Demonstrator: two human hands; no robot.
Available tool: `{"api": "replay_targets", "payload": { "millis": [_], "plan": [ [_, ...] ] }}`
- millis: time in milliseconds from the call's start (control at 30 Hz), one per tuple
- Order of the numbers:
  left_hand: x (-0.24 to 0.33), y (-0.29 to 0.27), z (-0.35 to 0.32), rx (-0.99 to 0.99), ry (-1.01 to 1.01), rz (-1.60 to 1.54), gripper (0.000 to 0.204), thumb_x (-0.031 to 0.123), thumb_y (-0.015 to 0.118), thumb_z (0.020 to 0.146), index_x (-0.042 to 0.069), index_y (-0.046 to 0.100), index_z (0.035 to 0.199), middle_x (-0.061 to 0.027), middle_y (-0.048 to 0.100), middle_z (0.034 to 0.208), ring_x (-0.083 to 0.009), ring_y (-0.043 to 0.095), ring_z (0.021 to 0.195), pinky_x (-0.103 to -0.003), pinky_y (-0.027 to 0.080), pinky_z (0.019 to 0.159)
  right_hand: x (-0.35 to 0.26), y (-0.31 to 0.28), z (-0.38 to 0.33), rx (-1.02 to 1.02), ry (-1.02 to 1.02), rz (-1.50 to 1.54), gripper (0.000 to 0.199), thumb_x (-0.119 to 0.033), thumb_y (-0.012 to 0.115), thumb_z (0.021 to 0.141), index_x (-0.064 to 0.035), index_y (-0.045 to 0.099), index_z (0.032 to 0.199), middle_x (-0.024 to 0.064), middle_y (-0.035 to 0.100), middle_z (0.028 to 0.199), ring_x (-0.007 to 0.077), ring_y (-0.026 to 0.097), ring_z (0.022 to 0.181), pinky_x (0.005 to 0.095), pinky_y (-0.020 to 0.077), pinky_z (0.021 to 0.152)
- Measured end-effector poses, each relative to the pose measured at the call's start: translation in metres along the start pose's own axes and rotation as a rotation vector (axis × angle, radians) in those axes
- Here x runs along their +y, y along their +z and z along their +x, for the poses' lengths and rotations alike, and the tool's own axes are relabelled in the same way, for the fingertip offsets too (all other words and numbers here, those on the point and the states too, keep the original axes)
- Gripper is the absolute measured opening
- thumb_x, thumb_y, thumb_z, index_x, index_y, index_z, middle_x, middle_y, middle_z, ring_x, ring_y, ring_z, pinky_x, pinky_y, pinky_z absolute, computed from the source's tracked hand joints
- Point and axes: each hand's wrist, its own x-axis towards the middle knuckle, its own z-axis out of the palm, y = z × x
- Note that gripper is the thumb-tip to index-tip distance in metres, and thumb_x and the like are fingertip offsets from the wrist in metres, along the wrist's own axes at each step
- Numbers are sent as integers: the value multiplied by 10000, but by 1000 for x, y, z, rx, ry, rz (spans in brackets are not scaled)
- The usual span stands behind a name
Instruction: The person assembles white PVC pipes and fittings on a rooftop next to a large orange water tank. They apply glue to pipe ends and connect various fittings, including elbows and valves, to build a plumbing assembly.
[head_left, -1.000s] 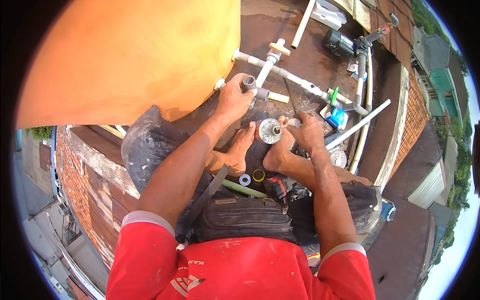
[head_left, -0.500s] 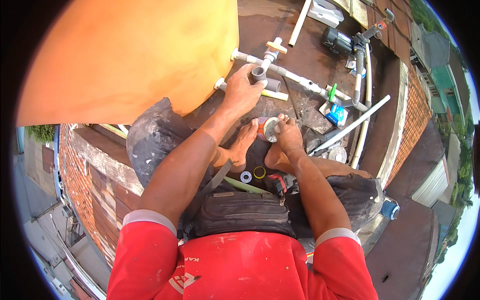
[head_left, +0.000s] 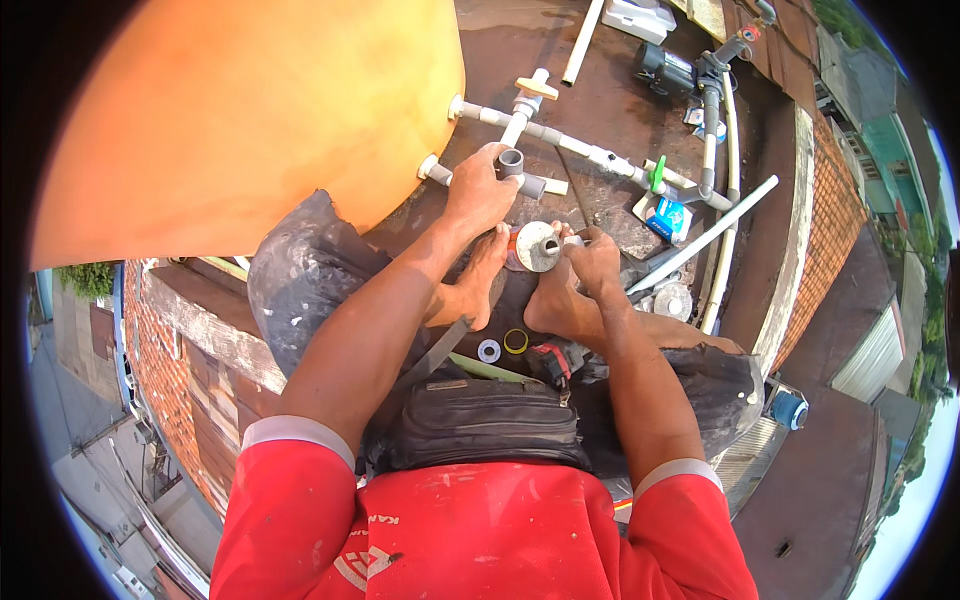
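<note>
My left hand [head_left: 480, 190] is closed round a grey pipe tee [head_left: 530, 186], with one of its open ends facing up. Between my bare feet stands a round can [head_left: 534, 246], its pale top showing a small raised opening. Just right of that opening, my right hand [head_left: 598, 264] pinches a small whitish piece [head_left: 572, 241] that looks like the can's cap; my fingers hide part of it. On the ground before my waist bag [head_left: 480, 422] lie a white tape roll [head_left: 489, 351] and a yellow ring [head_left: 516, 341].
A large orange tank [head_left: 260, 110] fills the upper left. From it run grey and white pipes [head_left: 575, 148] with a cream-handled valve [head_left: 537, 89] and a green-handled valve [head_left: 657, 175]. A pump [head_left: 668, 72], a blue box [head_left: 668, 219] and a loose white pipe [head_left: 705, 234] lie to the right.
My right hand has moved off the can's top to the right with the small whitish piece, uncovering the opening. My left hand still holds the tee.
</note>
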Motion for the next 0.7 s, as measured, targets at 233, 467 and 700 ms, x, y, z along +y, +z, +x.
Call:
{"api": "replay_targets", "payload": {
  "millis": [233, 467, 700],
  "plan": [
    [-32, 13, -7, -121, -122, 126, 421, 82, 755, 911, -7, 689, 1317, -158, 773, 1141, -262, 748, 1000, -395, 580, 907, 14, -34, 20, 89, 263, 447, 357, -260, 773, 845, 19, 790, 1066, 130, 704, 819, 229, 637, 707, 401, 523, 637],
    [-38, 12, 5, -146, -272, -139, 393, 42, 732, 932, -78, 672, 1302, -109, 728, 1066, -182, 698, 943, -342, 574, 830, -54, -64, 7, -32, 137, 742, 263, -234, 759, 908, -30, 774, 1073, 53, 678, 927, 163, 607, 806, 318, 504, 651],
    [-33, 8, 9, -181, -344, -297, 363, 23, 730, 951, -76, 666, 1295, -83, 705, 1009, -145, 676, 874, -299, 558, 753, -82, -65, -7, 172, -320, 254, 384, -181, 855, 852, 22, 757, 1162, 82, 683, 966, 176, 659, 806, 331, 552, 688]
  ]
}}
